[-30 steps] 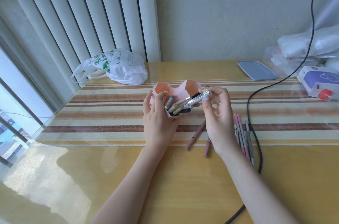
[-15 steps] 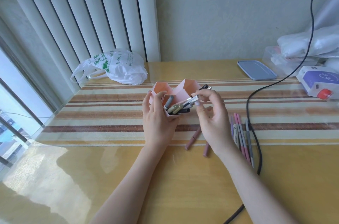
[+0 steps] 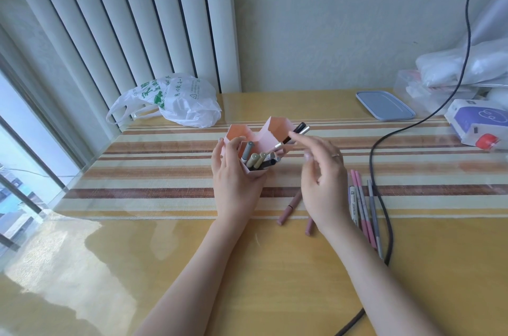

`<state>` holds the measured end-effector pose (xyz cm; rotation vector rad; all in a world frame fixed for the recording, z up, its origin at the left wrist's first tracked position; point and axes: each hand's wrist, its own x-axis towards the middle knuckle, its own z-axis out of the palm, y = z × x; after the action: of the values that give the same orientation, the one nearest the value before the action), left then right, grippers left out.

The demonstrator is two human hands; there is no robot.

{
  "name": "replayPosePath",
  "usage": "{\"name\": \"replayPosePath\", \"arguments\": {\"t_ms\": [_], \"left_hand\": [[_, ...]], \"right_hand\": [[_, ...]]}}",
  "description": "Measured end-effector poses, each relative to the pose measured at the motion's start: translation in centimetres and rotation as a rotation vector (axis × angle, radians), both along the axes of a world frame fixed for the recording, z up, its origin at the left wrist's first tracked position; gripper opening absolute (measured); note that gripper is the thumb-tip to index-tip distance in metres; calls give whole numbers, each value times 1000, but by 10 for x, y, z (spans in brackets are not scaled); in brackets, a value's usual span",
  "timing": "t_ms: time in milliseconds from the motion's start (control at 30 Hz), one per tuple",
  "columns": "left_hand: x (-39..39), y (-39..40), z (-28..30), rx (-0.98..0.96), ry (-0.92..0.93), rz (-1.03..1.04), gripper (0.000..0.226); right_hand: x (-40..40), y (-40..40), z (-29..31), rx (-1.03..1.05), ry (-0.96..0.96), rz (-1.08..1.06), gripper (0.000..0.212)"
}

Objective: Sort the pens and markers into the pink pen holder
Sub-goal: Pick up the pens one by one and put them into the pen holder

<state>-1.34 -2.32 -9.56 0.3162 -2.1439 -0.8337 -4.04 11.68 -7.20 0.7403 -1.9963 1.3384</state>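
Head view, left hand (image 3: 233, 184) gripping pink pen holder (image 3: 254, 140), right hand (image 3: 324, 179) hovering just beside it, fingers relaxed, perhaps brushing a pen (image 3: 292, 136).

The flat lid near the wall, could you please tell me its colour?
The lid is grey-blue, clearest in the head view.

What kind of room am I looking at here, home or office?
Most likely a home: a table against a wall beside vertical window blinds, with a plastic shopping bag, a storage-box lid and household clutter at the right.
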Motion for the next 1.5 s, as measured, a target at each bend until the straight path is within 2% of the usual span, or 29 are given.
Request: {"name": "replayPosePath", "arguments": {"t_ms": [100,133,233,333,433,733,933,1100,1167,1267,1400,1500], "left_hand": [[2,1,4,103,1,-17,61],[2,2,6,137,5,-22,61],[3,1,7,238,-16,-15,61],[1,-5,4,290,-41,10,66],[0,-6,3,301,-40,9,66],[-3,-12,-2,368,-61,36,55],[-2,-12,-2,355,-63,44,55],[-2,-12,-2,353,-65,40,55],[-2,-12,-1,366,-68,33,54],[-1,-11,0,400,-53,20,51],[-2,-9,-1,403,-69,-10,52],[-3,-6,-2,373,-98,-49,53]], "right_hand": [[-5,8,1,12,-130,-112,38],[-8,12,-1,82,-178,-150,35],[-13,20,-9,469,-317,-174,33],[-12,24,-10,656,-421,-193,41],[-11,25,-10,702,-462,-203,45],[-17,24,-15,741,-478,-132,27],[-6,13,-12,807,-378,20,25],[0,6,-8,760,-277,117,21],[2,7,-5,673,-267,128,22],[0,6,-5,509,-143,98,27],[-2,5,-3,249,-9,89,61],[-1,5,-1,89,-16,116,72]]}}
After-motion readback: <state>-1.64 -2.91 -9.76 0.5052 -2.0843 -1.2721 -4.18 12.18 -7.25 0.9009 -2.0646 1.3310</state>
